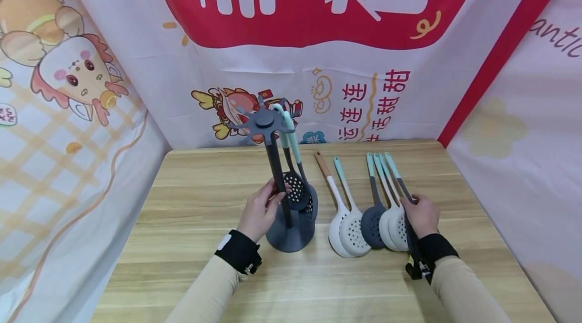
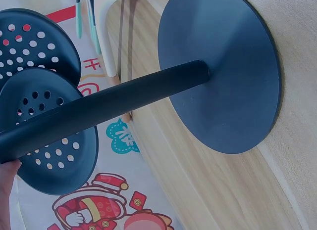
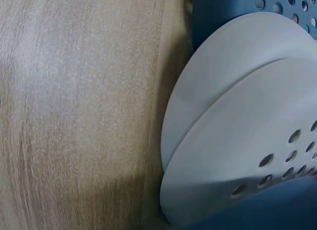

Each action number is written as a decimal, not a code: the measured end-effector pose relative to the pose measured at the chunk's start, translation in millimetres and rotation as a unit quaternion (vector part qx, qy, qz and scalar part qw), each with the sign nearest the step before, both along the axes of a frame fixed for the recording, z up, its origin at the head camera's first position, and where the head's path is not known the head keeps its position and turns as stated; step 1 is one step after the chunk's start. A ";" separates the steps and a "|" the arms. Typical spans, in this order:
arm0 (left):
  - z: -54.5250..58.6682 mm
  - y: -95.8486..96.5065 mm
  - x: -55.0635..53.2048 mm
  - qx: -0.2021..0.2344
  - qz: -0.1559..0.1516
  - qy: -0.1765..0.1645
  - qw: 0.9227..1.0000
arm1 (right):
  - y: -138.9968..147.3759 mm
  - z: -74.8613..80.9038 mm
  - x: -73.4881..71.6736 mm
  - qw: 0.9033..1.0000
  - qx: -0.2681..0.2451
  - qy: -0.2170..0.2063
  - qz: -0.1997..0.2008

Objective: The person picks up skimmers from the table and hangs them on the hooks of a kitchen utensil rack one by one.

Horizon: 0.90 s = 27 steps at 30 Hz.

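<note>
My left hand [image 1: 260,212] grips the black pole [image 1: 275,161] of a dark utensil stand with a spoked top [image 1: 265,120] and round base [image 1: 291,242]. Two dark slotted skimmers [image 1: 296,190] with mint handles hang from it; in the left wrist view their perforated heads [image 2: 54,165] lie behind the pole. At the right of the row, my right hand [image 1: 422,216] holds a dark utensil with a mint handle [image 1: 393,165] by its neck. That utensil's head is mostly hidden; in the right wrist view a dark edge [image 3: 277,207] overlaps a white slotted skimmer [image 3: 233,156].
Between the hands lie a white ladle [image 1: 337,232] with a brown handle, a white slotted skimmer [image 1: 355,234], a dark slotted skimmer [image 1: 373,227] and overlapping white heads [image 1: 394,229]. Printed cloth [image 1: 291,70] hangs behind the wooden table [image 1: 191,222].
</note>
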<state>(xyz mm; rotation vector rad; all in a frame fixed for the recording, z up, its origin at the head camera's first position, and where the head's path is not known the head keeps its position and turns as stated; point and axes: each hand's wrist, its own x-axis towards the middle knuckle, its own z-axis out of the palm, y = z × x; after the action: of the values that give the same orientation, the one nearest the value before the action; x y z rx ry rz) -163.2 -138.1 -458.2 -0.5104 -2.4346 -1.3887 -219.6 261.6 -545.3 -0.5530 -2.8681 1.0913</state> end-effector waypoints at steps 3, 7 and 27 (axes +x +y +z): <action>-0.4 -0.2 -0.3 -0.003 0.002 -0.001 1.000 | -0.4 0.1 -0.7 1.000 0.001 -0.005 0.002; -0.5 -0.5 -0.5 -0.004 0.002 -0.001 1.000 | -1.6 1.4 -1.2 1.000 0.002 -0.009 0.004; -1.9 -0.7 -1.2 0.000 0.004 -0.005 1.000 | -12.0 14.9 -3.0 0.999 0.035 0.028 0.017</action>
<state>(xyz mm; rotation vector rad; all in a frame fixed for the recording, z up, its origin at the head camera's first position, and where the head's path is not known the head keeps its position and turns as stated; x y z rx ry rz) -164.4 -138.8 -460.1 -0.4958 -2.4410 -1.3914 -222.6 249.6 -530.4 -0.4643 -2.8637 0.9909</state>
